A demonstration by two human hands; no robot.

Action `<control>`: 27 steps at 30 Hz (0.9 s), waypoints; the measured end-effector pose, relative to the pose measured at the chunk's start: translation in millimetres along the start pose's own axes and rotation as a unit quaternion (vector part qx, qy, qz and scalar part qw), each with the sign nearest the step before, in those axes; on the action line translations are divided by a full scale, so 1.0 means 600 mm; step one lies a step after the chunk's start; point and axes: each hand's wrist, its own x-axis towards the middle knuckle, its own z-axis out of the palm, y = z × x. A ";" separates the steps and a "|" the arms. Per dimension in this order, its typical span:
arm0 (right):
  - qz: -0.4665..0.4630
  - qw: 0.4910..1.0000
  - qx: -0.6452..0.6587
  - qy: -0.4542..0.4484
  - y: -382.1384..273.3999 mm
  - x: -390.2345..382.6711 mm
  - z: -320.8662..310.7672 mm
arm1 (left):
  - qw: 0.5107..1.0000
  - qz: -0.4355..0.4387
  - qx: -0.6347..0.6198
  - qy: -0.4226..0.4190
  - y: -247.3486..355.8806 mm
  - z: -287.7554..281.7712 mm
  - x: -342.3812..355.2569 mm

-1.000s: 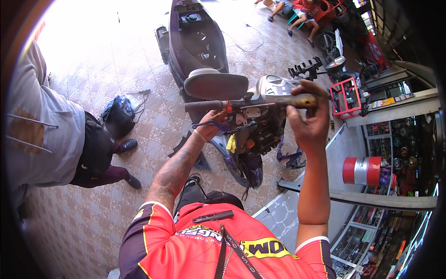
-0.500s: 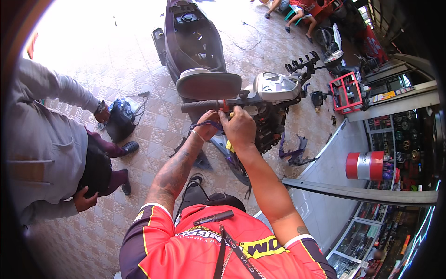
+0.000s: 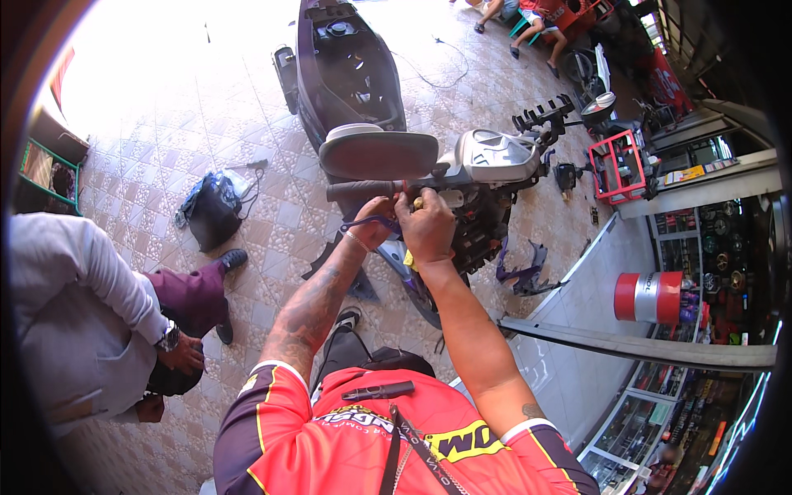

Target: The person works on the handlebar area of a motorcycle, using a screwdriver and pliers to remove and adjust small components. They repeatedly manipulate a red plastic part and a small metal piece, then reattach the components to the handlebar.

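handlebar work seems to be in hand, with both of the person's hands close together at the inner end of the dark grip (image 3: 363,191), where the blue-purple lever (image 3: 369,221) meets the bar. the left hand (image 3: 377,214) has its fingers bent in beneath the grip, and the lever crosses over it; whether the fingers pinch anything is hidden. the right hand (image 3: 426,227) is curled nearly closed, just beside the left, round what looks like a yellow tool (image 3: 418,203), of which only a little shows. the next move, as i judge it, calls for a firm left hand by the lever and small, straight turns from the right, since the fingers crowd each other and the tool could slip.

the scooter (image 3: 351,87) stands on a patterned tile floor (image 3: 272,165), its seat area open and its front parts bare; a purple panel (image 3: 524,266) lies on the floor to the right. over on the left, a black bag (image 3: 213,219) sits on the tiles, and a co-worker in a grey hoodie (image 3: 78,280) bends nearby. along the right are a red and silver drum (image 3: 649,297), glass cases (image 3: 635,417) of small goods, and a red metal frame (image 3: 617,169). people sit at the far upper right, and strong light washes out the upper left.
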 end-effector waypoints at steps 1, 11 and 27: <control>-0.004 1.000 0.000 0.002 0.001 -0.001 0.000 | 1.000 -0.004 -0.010 -0.007 -0.002 -0.009 0.001; 0.009 0.999 0.031 0.028 0.007 -0.008 0.012 | 0.997 -0.013 -0.023 0.066 0.000 0.059 -0.009; 0.088 0.993 -0.038 -0.075 -0.006 0.001 0.009 | 0.993 -0.004 -0.049 0.103 0.009 0.061 -0.003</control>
